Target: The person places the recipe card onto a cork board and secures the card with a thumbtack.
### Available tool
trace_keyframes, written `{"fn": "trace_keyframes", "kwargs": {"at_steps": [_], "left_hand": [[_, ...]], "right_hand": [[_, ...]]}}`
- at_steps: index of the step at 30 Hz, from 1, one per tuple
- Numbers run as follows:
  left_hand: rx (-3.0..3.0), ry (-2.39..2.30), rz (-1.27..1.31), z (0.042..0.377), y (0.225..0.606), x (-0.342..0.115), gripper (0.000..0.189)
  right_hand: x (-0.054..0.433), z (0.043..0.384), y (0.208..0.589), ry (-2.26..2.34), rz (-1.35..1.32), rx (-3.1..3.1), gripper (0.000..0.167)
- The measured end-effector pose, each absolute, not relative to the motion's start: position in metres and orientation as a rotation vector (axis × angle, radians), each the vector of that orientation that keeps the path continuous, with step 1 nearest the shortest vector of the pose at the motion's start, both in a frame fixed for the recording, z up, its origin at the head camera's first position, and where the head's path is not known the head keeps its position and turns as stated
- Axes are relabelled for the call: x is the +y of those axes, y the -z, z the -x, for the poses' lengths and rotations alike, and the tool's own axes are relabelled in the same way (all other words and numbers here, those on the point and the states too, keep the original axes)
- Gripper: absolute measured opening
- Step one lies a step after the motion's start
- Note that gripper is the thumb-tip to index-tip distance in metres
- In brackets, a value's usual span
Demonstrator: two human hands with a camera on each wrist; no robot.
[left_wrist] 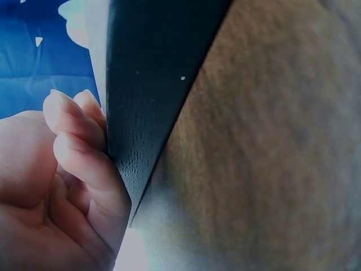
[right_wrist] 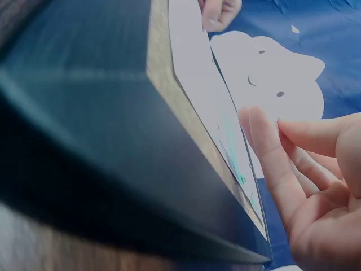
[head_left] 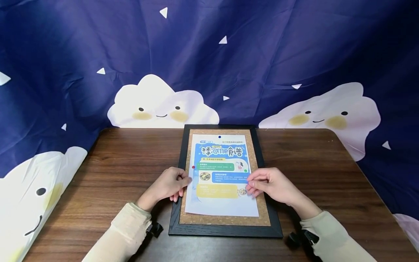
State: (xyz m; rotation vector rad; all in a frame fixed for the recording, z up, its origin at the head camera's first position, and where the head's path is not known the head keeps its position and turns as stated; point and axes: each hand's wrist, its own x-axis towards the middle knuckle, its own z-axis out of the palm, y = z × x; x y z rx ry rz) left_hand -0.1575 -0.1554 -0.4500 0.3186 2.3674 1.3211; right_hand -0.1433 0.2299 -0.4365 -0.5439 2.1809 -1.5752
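Note:
A printed sheet (head_left: pixel 217 205) with colourful bands lies on a cork board (head_left: pixel 226 221) with a black frame (head_left: pixel 226 230). Small round pins show on it: blue (head_left: pixel 219 137) at the top, red (head_left: pixel 193 167) at the left, green (head_left: pixel 245 170) at the right. At the sheet's left edge is my left hand (head_left: pixel 171 183), thumb tip over the paper, other fingers loosely bent beside the frame. My right hand (head_left: pixel 270 183) hovers at the right edge, fingertips over the paper, thumb close to the fingers (right_wrist: pixel 271 149); nothing is clearly visible between them.
The board lies on a brown wooden table (head_left: pixel 131 153), close to its far edge. Behind hangs a dark blue cloth (head_left: pixel 209 65) with white clouds. Black straps (head_left: pixel 154 230) circle both sleeves' cuffs.

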Motion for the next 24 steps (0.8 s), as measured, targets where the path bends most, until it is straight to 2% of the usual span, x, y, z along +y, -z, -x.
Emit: {"fn": "trace_keyframes", "kwargs": {"at_steps": [11,24], "left_hand": [[2.368,-1.326,-0.316,0.158,0.450,-0.156,0.027],[2.366,-1.327,-0.318,0.158,0.451,-0.156,0.026]], "right_hand": [[0.211,0.140,0.436,1.607,0.653,2.068,0.017],[0.185,0.129,0.437,1.525,0.666,2.008,0.016]]}}
